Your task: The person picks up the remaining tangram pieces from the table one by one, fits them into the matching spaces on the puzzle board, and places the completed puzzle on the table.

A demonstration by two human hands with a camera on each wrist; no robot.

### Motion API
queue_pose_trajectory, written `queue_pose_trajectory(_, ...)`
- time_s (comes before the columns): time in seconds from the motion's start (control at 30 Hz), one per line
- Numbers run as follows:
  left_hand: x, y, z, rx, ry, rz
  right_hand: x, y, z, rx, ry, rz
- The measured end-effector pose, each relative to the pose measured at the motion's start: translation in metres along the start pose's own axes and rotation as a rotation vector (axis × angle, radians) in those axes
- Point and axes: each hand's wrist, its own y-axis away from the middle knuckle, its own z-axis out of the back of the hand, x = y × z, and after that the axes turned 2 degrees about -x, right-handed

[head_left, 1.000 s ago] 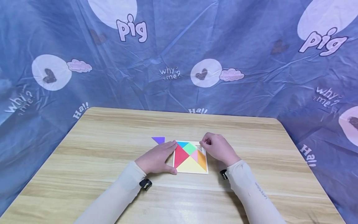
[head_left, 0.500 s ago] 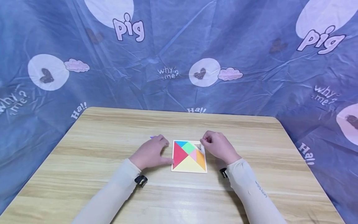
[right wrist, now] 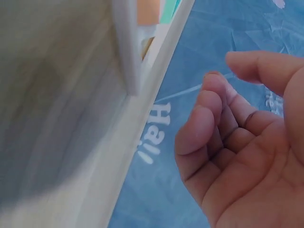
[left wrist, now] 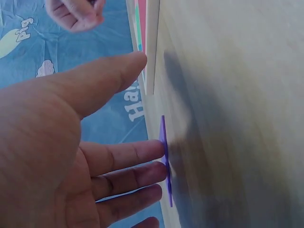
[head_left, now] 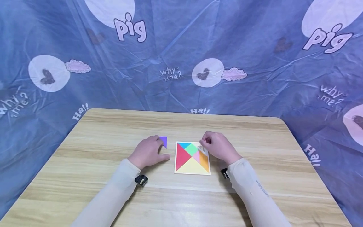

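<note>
My left hand (head_left: pixel 147 152) reaches over a purple triangle (head_left: pixel 164 141) lying flat on the table. In the left wrist view its nearly straight fingertips touch the face of the purple triangle (left wrist: pixel 163 130), while the thumb stands apart. To the right lies a white-framed tangram tray (head_left: pixel 193 173) with red, blue, green, pink, orange and yellow pieces. A triangular gap (head_left: pixel 201 148) shows near its upper right corner. My right hand (head_left: pixel 219 145) hovers by that corner. The right wrist view shows its fingers loosely curled, thumb apart, nothing held.
The wood-grain tabletop (head_left: pixel 113 126) has rounded far corners. A blue printed cloth (head_left: pixel 175 41) hangs behind it and along both sides. A black strap device (head_left: pixel 141 180) sits on the left wrist and another (head_left: pixel 224 173) on the right.
My left hand has left the tray's left edge and moved left to the purple triangle, partly covering it. My right hand stays near the tray's upper right corner.
</note>
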Motion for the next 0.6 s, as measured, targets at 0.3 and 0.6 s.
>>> queue_pose_trajectory(0.3, 0.002, -0.003, 0.001, -0.014, 0.073, -0.036, 0.051, -0.032, -0.016, 0.117, 0.145, 0.268)
queue_pose_trajectory(0.6, 0.002, -0.004, 0.003, 0.076, 0.162, -0.251, 0.092, -0.056, -0.035, 0.35, 0.397, 0.448)
